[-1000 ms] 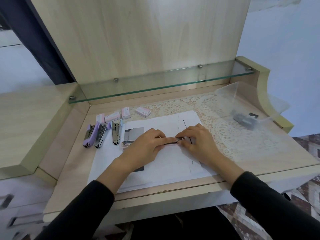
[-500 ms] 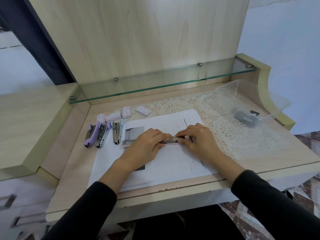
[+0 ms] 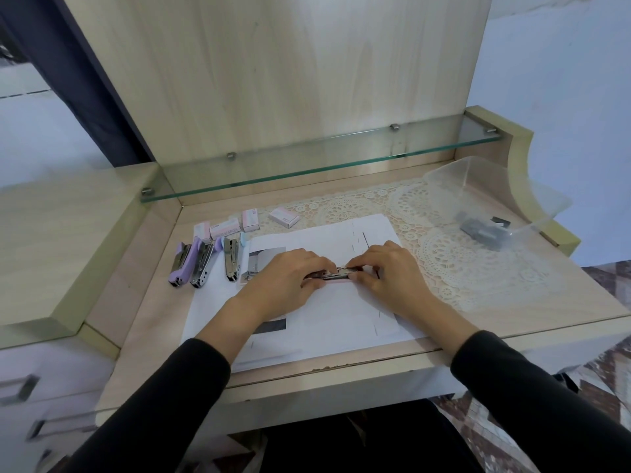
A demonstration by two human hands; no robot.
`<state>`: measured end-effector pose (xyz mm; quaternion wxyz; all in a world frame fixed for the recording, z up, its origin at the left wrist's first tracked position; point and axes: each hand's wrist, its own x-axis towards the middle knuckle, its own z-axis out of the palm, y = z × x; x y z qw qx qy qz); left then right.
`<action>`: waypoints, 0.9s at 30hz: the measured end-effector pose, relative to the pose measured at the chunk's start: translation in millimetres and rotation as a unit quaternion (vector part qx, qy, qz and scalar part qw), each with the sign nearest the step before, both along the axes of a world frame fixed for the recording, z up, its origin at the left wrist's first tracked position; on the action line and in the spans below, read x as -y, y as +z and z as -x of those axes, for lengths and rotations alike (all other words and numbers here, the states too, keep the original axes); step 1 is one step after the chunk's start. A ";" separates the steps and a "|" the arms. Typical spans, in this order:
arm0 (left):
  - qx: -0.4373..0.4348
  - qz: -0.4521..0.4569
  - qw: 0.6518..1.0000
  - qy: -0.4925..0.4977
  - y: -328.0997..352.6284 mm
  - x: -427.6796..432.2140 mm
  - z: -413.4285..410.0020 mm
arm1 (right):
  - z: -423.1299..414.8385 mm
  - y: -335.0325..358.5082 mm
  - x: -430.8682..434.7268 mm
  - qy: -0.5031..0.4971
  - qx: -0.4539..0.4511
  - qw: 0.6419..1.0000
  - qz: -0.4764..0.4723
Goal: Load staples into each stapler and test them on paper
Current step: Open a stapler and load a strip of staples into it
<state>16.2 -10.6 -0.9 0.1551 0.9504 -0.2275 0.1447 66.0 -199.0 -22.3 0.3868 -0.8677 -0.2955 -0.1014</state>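
**On the white paper, mid-desk: pink stapler, held in both hands**

At the centre of the paper sheet (image 3: 324, 322) lies the pink stapler (image 3: 333, 276), lengthwise left to right, its metal channel facing up.

Item surroundings:
- Left of the sheet: three staplers (image 3: 201, 264) side by side, two purple and one pale blue.
- Behind them: four small staple boxes (image 3: 250, 220).
- Right: a lace mat (image 3: 444, 254) and a clear plastic tub (image 3: 495, 199) holding dark grey pieces.
- Surface: a pale wooden desk (image 3: 136, 285) with a glass shelf (image 3: 324, 158) and a tall wooden back panel (image 3: 290, 80).
- Room: a pale blue wall (image 3: 563, 80) and a patterned floor (image 3: 607, 370).

Hands, both black-sleeved and low over the sheet:
- The left hand (image 3: 290, 278) has its fingers curled round the stapler's left end.
- The right hand (image 3: 389, 271) pinches the right end between thumb and fingers.
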 end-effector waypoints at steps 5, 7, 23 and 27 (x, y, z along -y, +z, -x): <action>0.025 -0.020 0.999 0.014 -6.1 -2.0 3.6 | -0.7 0.4 0.8 0.000 -0.001 1.000 0.019; 0.031 -0.017 0.999 0.017 -6.7 -1.1 4.9 | -1.0 -0.2 0.5 0.001 0.001 1.000 0.014; 0.021 -0.037 0.999 0.007 2.2 -0.2 5.4 | -1.8 -1.5 0.3 0.002 0.013 1.000 0.022; 0.024 -0.025 0.999 0.012 1.6 2.1 5.9 | -2.7 -2.8 0.4 -0.002 0.009 1.000 0.020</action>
